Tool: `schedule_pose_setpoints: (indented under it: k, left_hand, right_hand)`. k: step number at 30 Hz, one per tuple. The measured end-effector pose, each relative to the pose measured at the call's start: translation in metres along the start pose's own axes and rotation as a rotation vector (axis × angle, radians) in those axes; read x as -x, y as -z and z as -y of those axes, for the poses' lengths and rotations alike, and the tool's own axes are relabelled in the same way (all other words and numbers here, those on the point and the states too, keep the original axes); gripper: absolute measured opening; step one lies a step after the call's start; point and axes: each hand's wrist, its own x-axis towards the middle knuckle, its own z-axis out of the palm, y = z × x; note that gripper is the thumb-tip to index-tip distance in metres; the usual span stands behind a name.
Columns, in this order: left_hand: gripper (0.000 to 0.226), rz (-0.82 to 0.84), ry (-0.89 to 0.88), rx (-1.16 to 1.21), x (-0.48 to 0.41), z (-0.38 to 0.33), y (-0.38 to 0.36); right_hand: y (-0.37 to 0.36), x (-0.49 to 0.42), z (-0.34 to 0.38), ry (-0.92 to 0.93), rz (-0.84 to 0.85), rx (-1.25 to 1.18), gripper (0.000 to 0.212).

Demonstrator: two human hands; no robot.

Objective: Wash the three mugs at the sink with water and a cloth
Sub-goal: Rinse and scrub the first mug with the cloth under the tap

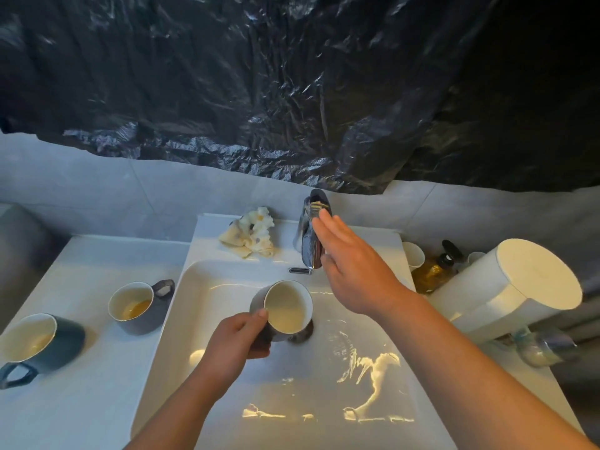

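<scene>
**Forearms reach over the sink, one mug in hand**

Forearms (pixel 470 362) come in from the lower edge, and I begin at the fingers. On my left hand (pixel 233 342) the fingers are curled around the held mug (pixel 285 308), with the thumb lying on its rim. This mug is tilted, its cream inside turned toward the camera, and it hangs over the basin of the sink (pixel 227 277), just below the tap (pixel 310 235).

My right hand (pixel 354 271) is flat and relaxed, grasping nothing. Its straight fingers lie along the tap, and the tips seem to touch the top of it.

Further out, the cloth (pixel 251 237) lies crumpled on the back ledge of the sink, left of the tap. On the counter (pixel 97 384), left of the basin, the middle mug (pixel 136 306) stands upright with some amber liquid inside. The left mug (pixel 35 344) stands near the edge of the picture, its handle toward me.

To the right of the sink I see a paper cup (pixel 413 254), an amber bottle (pixel 431 271) and a white cylinder (pixel 519 280). A black plastic sheet (pixel 292 92) covers the wall above.
</scene>
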Motion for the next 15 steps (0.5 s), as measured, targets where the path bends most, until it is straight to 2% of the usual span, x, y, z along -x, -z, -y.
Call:
schedule_pose_setpoints:
  k: [2, 3, 5, 6, 7, 8, 10, 12, 15]
  left_hand:
    - [0.044, 0.006, -0.034, 0.044, 0.004, -0.001, 0.003]
    - [0.049, 0.013, -0.060, 0.061, 0.006, -0.002, 0.006]
    - [0.063, 0.036, -0.132, 0.058, 0.011, -0.003, 0.013]
    - [0.063, 0.035, -0.170, 0.031, 0.012, -0.003, 0.016]
    - [0.056, 0.027, -0.215, -0.023, 0.013, -0.004, 0.018]
    - [0.050, 0.020, -0.259, -0.094, 0.014, -0.004, 0.020]
    - [0.045, -0.004, -0.387, -0.222, 0.015, -0.007, 0.023]
    - [0.044, 0.005, -0.532, -0.293, 0.018, -0.016, 0.023]
    - [0.044, 0.031, -0.603, -0.332, 0.021, -0.028, 0.020]
  right_hand:
    - [-0.001, 0.005, 0.001, -0.028, -0.001, -0.037, 0.056]
    - [-0.002, 0.012, 0.004, -0.025, -0.083, -0.070, 0.051]
    - [-0.017, 0.032, 0.013, 0.012, -0.350, -0.123, 0.032]
    - [-0.026, 0.043, 0.017, 0.008, -0.443, -0.132, 0.024]
    - [-0.036, 0.051, 0.020, -0.033, -0.455, -0.168, 0.021]
    - [-0.042, 0.055, 0.023, -0.121, -0.373, -0.264, 0.025]
    - [-0.044, 0.050, 0.028, -0.339, -0.054, -0.608, 0.041]
    - [-0.040, 0.040, 0.027, -0.434, 0.159, -0.947, 0.055]
    - [-0.028, 0.035, 0.026, -0.384, 0.186, -1.097, 0.030]
